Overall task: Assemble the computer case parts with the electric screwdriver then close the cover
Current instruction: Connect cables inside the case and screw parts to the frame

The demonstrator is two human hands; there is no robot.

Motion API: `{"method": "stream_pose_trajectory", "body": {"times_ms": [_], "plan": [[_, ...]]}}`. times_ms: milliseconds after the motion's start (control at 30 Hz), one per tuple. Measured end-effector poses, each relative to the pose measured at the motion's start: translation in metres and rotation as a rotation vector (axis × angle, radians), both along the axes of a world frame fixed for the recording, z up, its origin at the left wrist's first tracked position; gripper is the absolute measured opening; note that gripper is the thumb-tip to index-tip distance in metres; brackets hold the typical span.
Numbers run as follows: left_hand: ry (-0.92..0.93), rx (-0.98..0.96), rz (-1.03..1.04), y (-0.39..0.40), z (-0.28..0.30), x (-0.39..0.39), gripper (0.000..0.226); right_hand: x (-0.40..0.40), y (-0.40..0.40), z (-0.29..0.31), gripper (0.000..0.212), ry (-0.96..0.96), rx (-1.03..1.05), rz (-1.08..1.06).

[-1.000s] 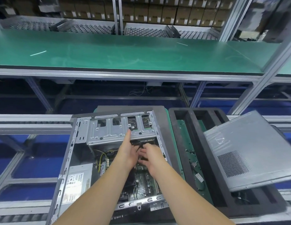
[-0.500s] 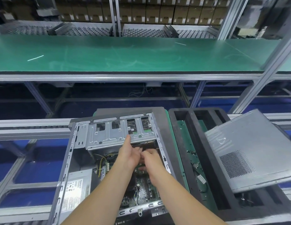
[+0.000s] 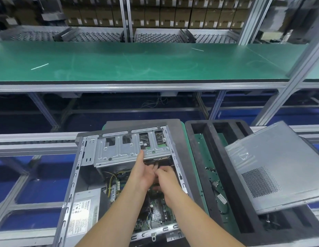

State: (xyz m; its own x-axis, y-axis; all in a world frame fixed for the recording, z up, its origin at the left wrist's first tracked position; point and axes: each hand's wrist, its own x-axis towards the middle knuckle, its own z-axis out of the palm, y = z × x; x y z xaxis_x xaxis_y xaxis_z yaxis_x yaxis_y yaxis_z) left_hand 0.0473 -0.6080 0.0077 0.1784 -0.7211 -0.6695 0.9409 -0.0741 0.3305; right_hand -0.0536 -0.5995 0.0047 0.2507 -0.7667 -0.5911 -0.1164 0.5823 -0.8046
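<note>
Green matting covered the long bench [image 3: 137, 65] beyond the open case [image 3: 87, 175], which lay on its side on the conveyor below. Inside the case, both hands met just under the drive cage [image 3: 119, 150]: the left hand [image 3: 142, 173] stretched its forefinger onto the cage edge, the right hand [image 3: 166, 177] curled its fingers, though what either held could not be told. Right of the case, the cover [image 3: 279, 164] rested tilted on a black foam tray [image 3: 208, 157].
</note>
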Motion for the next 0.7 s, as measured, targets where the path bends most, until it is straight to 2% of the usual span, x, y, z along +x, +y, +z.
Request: {"method": "stream_pose_trajectory", "body": {"times_ms": [133, 300, 367, 467, 600, 700], "plan": [[0.094, -0.034, -0.013, 0.003, 0.003, -0.007, 0.060, 0.001, -0.001, 0.000, 0.023, -0.019, 0.013, -0.043], [0.106, 0.038, 0.032, 0.000, 0.011, -0.009, 0.073, 0.001, -0.002, 0.002, 0.019, -0.007, 0.018, -0.054], [0.114, 0.020, 0.031, 0.002, 0.013, -0.010, 0.071, 0.001, -0.002, 0.003, 0.016, -0.002, 0.023, -0.056], [0.115, 0.010, 0.026, 0.003, 0.014, -0.011, 0.060, 0.002, -0.002, 0.003, 0.013, -0.003, 0.031, -0.050], [0.101, -0.011, -0.004, 0.005, 0.016, -0.010, 0.035, 0.003, -0.001, 0.004, 0.014, -0.003, 0.034, -0.043], [0.109, -0.023, -0.003, 0.005, 0.016, -0.011, 0.031, 0.003, -0.001, 0.004, 0.016, 0.000, 0.030, -0.042]]}}
